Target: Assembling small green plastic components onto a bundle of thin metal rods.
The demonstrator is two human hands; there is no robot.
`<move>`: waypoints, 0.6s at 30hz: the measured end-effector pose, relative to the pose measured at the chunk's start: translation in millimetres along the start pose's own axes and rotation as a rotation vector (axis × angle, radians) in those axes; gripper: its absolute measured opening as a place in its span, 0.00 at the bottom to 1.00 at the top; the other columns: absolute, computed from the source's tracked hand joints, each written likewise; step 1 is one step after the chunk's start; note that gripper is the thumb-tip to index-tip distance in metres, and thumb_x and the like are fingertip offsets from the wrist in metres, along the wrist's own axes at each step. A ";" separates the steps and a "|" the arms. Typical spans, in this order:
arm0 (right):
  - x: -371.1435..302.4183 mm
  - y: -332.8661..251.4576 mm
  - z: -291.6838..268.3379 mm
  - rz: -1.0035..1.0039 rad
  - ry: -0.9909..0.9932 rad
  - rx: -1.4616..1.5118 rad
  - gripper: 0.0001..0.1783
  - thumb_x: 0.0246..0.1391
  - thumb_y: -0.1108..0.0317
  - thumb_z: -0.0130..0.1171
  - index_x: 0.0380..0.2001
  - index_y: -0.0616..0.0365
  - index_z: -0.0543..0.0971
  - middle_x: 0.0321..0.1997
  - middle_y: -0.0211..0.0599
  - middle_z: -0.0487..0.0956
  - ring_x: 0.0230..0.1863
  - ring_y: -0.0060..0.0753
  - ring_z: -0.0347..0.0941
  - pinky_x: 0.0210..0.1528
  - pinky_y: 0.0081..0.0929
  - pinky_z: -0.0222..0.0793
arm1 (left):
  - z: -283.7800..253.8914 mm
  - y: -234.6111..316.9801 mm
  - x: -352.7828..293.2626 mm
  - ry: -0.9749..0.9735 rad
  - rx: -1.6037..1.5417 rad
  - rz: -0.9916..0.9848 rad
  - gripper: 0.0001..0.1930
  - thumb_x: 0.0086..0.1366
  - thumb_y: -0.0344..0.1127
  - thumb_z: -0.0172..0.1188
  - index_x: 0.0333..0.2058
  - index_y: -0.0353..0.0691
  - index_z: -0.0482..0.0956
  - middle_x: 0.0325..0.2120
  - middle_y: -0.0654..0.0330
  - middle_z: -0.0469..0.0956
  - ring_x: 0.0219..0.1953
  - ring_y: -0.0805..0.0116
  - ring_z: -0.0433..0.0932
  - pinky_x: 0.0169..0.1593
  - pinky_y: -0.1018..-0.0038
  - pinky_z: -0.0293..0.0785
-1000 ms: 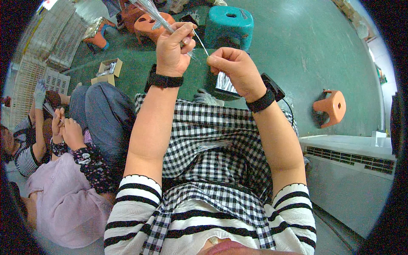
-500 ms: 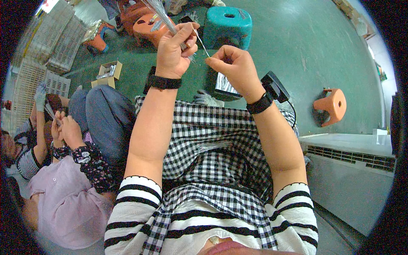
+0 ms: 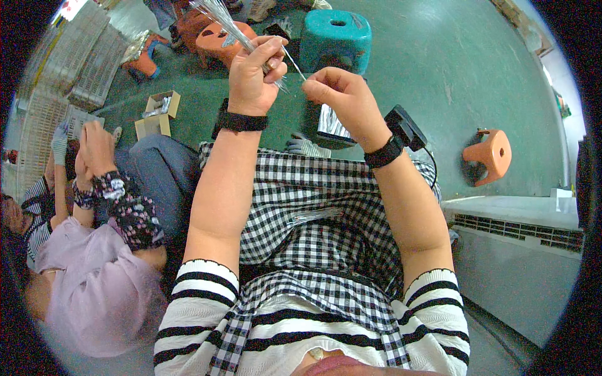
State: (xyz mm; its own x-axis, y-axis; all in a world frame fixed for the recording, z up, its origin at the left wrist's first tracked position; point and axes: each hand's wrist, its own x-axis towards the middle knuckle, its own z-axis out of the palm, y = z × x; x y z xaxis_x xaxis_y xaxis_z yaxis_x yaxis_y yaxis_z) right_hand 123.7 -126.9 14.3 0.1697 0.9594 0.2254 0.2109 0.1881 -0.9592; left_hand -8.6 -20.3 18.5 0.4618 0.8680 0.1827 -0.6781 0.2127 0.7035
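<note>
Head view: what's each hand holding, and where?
Left hand: strand bundle, near its lower end. Right hand: single strand, pinched at its lower visible end.

A bundle (image 3: 231, 28) sits in the left hand (image 3: 253, 81), a strand (image 3: 294, 64) spanning from there to the right hand (image 3: 346, 103), with one stool (image 3: 335, 45) beyond them, a second stool (image 3: 495, 153) at right past a cabinet (image 3: 520, 269), and a co-worker (image 3: 100, 282) at left, a carton (image 3: 152, 128) on the floor (image 3: 426, 94) ahead.
</note>
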 end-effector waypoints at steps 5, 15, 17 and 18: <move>0.0 0.3 -5.0 0.177 -0.132 0.399 0.10 0.48 0.65 0.60 0.22 0.60 0.76 0.22 0.24 0.74 0.25 0.16 0.67 0.30 0.16 0.63 | 3.1 -0.3 -0.6 -0.036 -0.068 -0.028 0.04 0.55 0.28 0.59 0.27 0.32 0.77 0.16 0.64 0.68 0.16 0.82 0.61 0.16 0.86 0.49; -2.0 -7.8 -4.5 -0.031 -0.020 -0.162 0.11 0.46 0.65 0.61 0.19 0.61 0.74 0.18 0.24 0.73 0.21 0.18 0.66 0.26 0.20 0.64 | 5.8 0.7 -2.4 -0.010 -0.009 0.022 0.04 0.54 0.27 0.59 0.27 0.33 0.77 0.17 0.64 0.70 0.15 0.82 0.61 0.16 0.86 0.49; -4.1 -11.8 -2.1 -0.100 0.045 -0.339 0.12 0.45 0.65 0.61 0.19 0.62 0.74 0.17 0.24 0.72 0.20 0.19 0.67 0.26 0.21 0.65 | 6.2 1.1 -2.8 -0.003 0.003 0.039 0.03 0.54 0.27 0.59 0.27 0.33 0.77 0.17 0.64 0.70 0.15 0.82 0.61 0.16 0.86 0.50; -4.7 -11.6 -0.6 -0.113 0.070 -0.349 0.11 0.45 0.65 0.61 0.20 0.62 0.74 0.17 0.26 0.72 0.21 0.19 0.67 0.26 0.21 0.65 | 5.3 0.9 -2.6 0.003 0.000 0.037 0.03 0.54 0.27 0.59 0.27 0.33 0.77 0.17 0.64 0.70 0.15 0.82 0.62 0.16 0.86 0.50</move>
State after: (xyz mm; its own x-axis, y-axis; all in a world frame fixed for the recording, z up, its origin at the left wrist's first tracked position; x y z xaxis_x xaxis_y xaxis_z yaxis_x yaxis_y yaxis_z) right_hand 121.0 -133.7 24.5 0.1897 0.9177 0.3490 0.5451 0.1972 -0.8148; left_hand -7.4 -24.7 22.2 0.4346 0.8767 0.2064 -0.6946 0.1804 0.6965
